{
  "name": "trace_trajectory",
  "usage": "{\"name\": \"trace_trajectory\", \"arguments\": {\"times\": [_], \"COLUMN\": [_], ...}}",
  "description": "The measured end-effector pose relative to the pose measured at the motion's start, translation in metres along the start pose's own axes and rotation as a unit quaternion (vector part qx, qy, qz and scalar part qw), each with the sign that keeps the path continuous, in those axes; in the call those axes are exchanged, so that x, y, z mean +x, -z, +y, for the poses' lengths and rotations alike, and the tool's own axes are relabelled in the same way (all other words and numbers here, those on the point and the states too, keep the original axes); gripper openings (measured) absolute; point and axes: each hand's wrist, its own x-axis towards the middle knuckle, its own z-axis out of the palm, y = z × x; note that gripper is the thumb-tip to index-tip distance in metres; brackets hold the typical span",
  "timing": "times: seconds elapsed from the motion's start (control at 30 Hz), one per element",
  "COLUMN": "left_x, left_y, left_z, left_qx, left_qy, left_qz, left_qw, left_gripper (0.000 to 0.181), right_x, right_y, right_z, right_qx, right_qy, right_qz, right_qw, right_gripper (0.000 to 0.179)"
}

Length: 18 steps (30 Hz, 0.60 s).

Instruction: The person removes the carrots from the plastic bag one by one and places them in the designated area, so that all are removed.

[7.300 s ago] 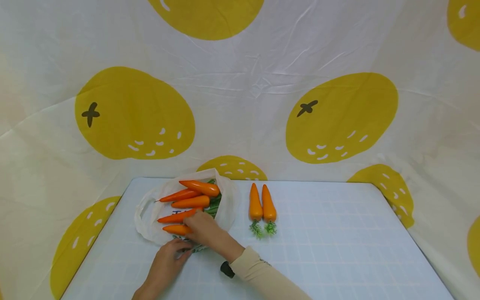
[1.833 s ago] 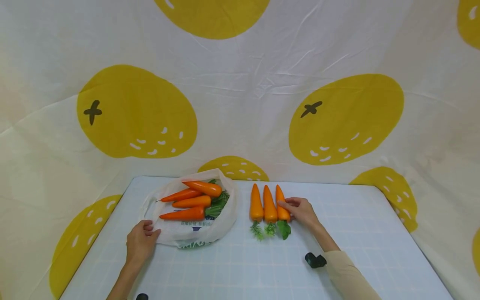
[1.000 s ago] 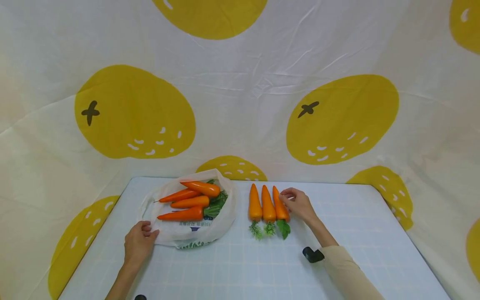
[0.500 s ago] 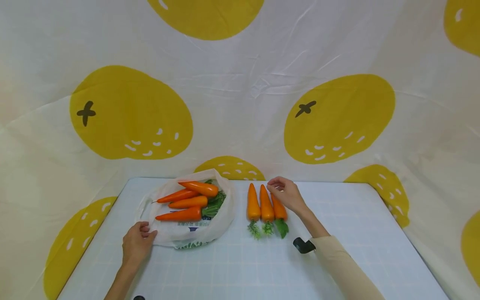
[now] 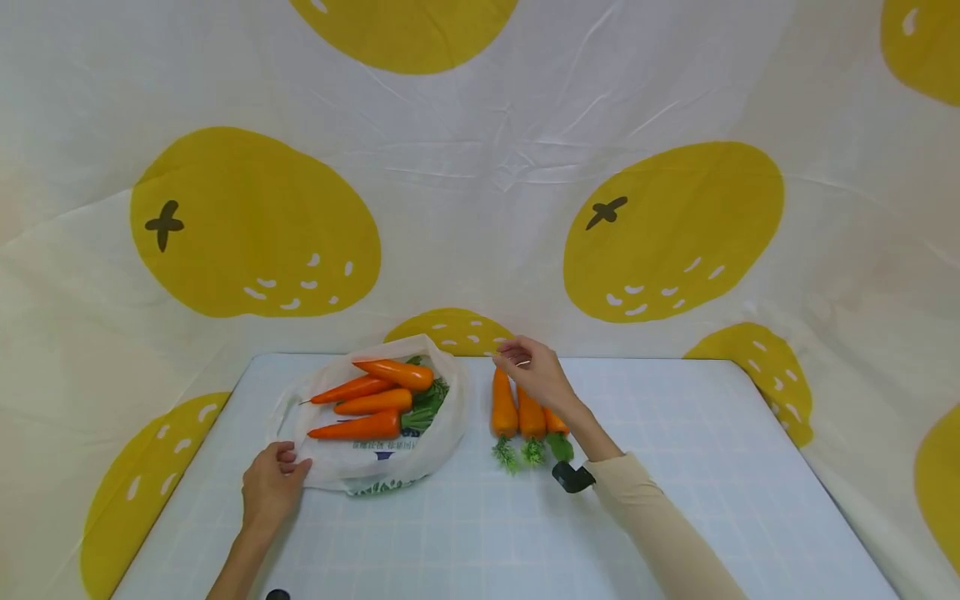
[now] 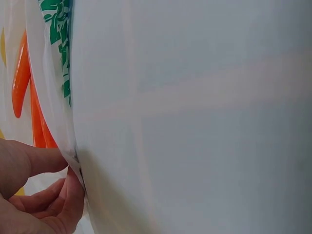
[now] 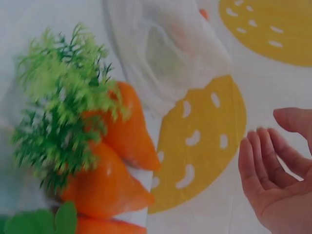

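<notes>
At the table's left, my left hand (image 5: 272, 487) pinches the near-left edge of a white plastic bag (image 5: 448, 442); the left wrist view shows thumb and fingers meeting on the film. Several orange carrots (image 5: 356, 427) with green tops lie in the bag's open mouth, their tips to the left. Three more carrots (image 5: 504, 408) lie side by side right of the bag, leaves toward me. Over their far ends hovers my right hand (image 5: 542, 375), loosely bent and holding nothing; it hides parts of the middle and right carrots. In the right wrist view its fingers (image 7: 263, 156) are apart from the carrots.
A pale blue checked cloth covers the table (image 5: 712, 500). Behind it hangs a white curtain (image 5: 480, 208) printed with large yellow fruit. A small black device (image 5: 572, 477) sits at my right wrist, close to the carrot leaves.
My right hand took a carrot from the bag, laid it rightmost in the row, let go, and has since moved left and away over the row. My left hand shifted to the bag's left edge.
</notes>
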Motion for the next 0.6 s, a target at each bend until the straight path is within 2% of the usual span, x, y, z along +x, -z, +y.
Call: {"name": "trace_trajectory", "arguments": {"times": [0.3,0.6], "left_x": [0.000,0.001], "left_y": [-0.001,-0.001], "left_z": [0.000,0.000], "left_qx": [-0.003,-0.007], "left_qy": [0.015,0.009], "left_qz": [-0.001,-0.002], "left_qw": [0.9999,0.9999], "left_gripper": [0.038,0.038], "right_x": [0.008,0.018], "right_y": [-0.028,-0.057], "right_z": [-0.017,-0.026], "right_qx": [0.028,0.032], "right_qy": [0.042,0.077], "right_qz": [-0.014,-0.031], "right_qw": [0.9986,0.9960], "right_gripper": [0.026,0.028]}}
